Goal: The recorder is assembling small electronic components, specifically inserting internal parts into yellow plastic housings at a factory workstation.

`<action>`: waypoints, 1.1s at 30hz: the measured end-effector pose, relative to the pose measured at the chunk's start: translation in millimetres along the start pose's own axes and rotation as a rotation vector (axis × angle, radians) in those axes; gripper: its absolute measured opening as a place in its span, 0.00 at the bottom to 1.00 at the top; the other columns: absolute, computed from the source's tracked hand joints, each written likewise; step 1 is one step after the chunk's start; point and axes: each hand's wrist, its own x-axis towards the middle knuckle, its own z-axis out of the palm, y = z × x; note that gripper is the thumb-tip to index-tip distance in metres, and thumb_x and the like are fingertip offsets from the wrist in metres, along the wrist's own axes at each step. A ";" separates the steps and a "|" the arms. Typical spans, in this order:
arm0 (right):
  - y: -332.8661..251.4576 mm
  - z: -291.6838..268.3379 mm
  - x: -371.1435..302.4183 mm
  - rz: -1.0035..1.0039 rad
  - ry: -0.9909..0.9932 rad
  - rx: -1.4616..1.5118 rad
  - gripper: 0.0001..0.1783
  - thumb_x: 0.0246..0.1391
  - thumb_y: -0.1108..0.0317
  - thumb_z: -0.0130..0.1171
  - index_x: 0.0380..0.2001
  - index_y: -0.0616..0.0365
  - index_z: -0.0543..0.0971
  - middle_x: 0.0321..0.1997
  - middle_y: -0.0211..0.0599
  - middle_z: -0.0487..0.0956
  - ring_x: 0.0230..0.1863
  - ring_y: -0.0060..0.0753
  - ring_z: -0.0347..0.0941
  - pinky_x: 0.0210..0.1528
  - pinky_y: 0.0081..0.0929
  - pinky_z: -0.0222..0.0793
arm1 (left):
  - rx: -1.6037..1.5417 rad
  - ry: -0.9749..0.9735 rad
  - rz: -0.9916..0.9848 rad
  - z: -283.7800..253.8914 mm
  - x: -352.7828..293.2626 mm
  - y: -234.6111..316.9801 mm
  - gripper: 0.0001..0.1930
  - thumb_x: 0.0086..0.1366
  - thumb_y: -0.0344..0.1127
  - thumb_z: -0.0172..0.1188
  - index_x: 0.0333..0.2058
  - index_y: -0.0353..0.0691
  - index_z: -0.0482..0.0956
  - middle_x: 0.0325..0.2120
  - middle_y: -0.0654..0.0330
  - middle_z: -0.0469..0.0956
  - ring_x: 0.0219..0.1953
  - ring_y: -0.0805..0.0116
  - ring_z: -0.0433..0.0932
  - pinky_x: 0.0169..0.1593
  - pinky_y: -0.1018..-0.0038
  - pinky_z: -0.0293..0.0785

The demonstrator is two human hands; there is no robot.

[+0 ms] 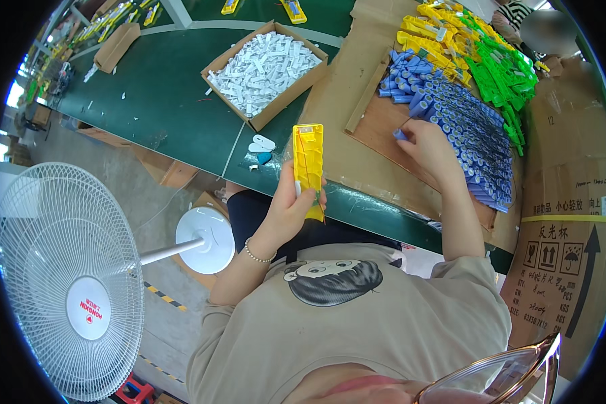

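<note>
My left hand [289, 206] is closed round the lower part of a long yellow plastic housing [309, 161], held upright in front of me with its hollow side showing. A thin red wire runs along the housing. Over the wooden board [377, 128], my right hand [429, 149] pinches a blue cylindrical battery cell [400, 135] between thumb and fingers. Just beyond that hand lies a large pile of the same blue battery cells [464, 124], many with dark wires on them.
An open cardboard box [318, 72] of small white parts stands on the green table [175, 94]. Yellow housings [427, 40] and green housings [498, 74] are heaped behind the cells. A white fan [87, 308] stands at left, a large carton [562, 182] at right.
</note>
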 end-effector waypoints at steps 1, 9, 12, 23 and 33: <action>-13.4 -5.6 -1.6 0.079 0.044 0.422 0.11 0.46 0.76 0.60 0.35 0.65 0.76 0.34 0.40 0.79 0.32 0.33 0.78 0.34 0.31 0.73 | 0.051 0.002 -0.002 0.9 0.3 0.3 0.21 0.63 0.21 0.40 0.55 0.38 0.53 0.41 0.54 0.69 0.36 0.70 0.74 0.41 0.71 0.75; -132.5 26.1 -15.6 0.048 0.300 1.599 0.15 0.49 0.77 0.62 0.39 0.63 0.70 0.33 0.35 0.77 0.26 0.16 0.74 0.25 0.14 0.71 | 0.385 0.034 -0.060 9.7 -0.6 -1.2 0.24 0.64 0.22 0.43 0.58 0.35 0.49 0.40 0.57 0.69 0.37 0.73 0.72 0.43 0.75 0.72; -135.5 23.8 -15.1 0.043 0.177 1.447 0.11 0.50 0.76 0.62 0.36 0.63 0.72 0.31 0.35 0.78 0.26 0.15 0.75 0.25 0.15 0.72 | 0.473 0.054 -0.025 7.5 -2.4 -1.9 0.26 0.65 0.22 0.43 0.60 0.35 0.48 0.40 0.57 0.69 0.37 0.74 0.72 0.43 0.76 0.72; -146.6 30.7 -6.4 -0.020 0.311 1.225 0.10 0.49 0.75 0.64 0.33 0.64 0.73 0.26 0.37 0.78 0.23 0.19 0.76 0.23 0.16 0.70 | 0.499 -0.012 0.033 -0.8 -0.2 -1.4 0.27 0.64 0.23 0.44 0.60 0.35 0.46 0.38 0.58 0.68 0.38 0.74 0.71 0.39 0.76 0.74; -168.5 41.7 18.5 0.053 0.090 1.665 0.28 0.47 0.72 0.66 0.50 0.61 0.64 0.33 0.35 0.77 0.26 0.17 0.72 0.23 0.16 0.68 | 0.150 0.021 0.040 -14.2 -4.4 4.2 0.20 0.65 0.30 0.51 0.53 0.34 0.56 0.39 0.56 0.70 0.37 0.71 0.75 0.40 0.76 0.73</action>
